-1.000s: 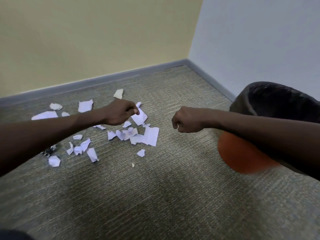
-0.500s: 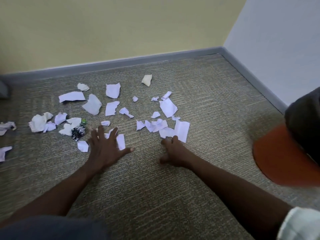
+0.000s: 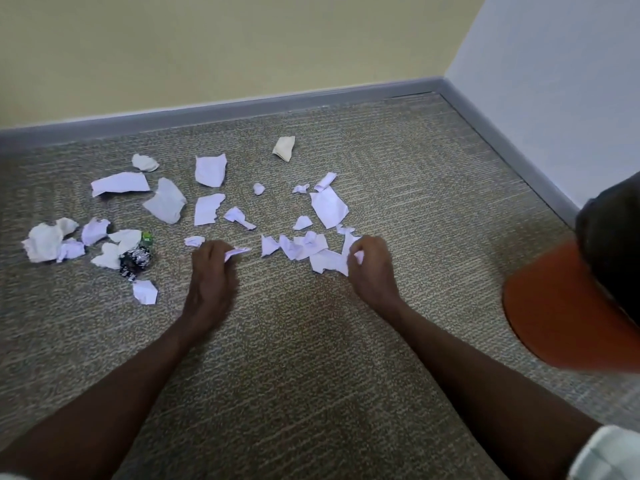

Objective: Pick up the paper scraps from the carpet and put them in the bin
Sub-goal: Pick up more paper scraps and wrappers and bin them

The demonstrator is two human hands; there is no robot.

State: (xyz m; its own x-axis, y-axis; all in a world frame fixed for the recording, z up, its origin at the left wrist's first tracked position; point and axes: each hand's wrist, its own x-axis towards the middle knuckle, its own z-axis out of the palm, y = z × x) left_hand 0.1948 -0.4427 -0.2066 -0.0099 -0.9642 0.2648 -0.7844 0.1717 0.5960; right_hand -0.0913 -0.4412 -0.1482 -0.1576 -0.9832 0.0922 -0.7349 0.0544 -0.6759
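Both hands are down on the carpet, each closing on paper. The left hand has its fingers curled round a small scrap whose white tip pokes out to the right of the knuckles. The right hand pinches the edge of a folded piece at the right end of the middle cluster — how much paper sits inside either palm cannot be told from here.

The rest of the scraps lie spread across the carpet toward the wall: larger torn sheets further back, a crumpled heap far left beside a dark foil-like wrapper, and one loose piece near the left forearm. The bin, orange-bodied with a dark liner, stands at the right edge, well apart from the paper.

The main risk, as I judge it, is the grip. Light torn paper held only by a pinch can slip free on the way across to the bin, leaving scraps on the bare stretch of carpet between. The right hand's piece touches its neighbours, so lifting it may drag or flick them further off. The tiniest bits — such as the one in the middle — sit close against the pile and could be missed. The left arm may also brush the loose piece near it.
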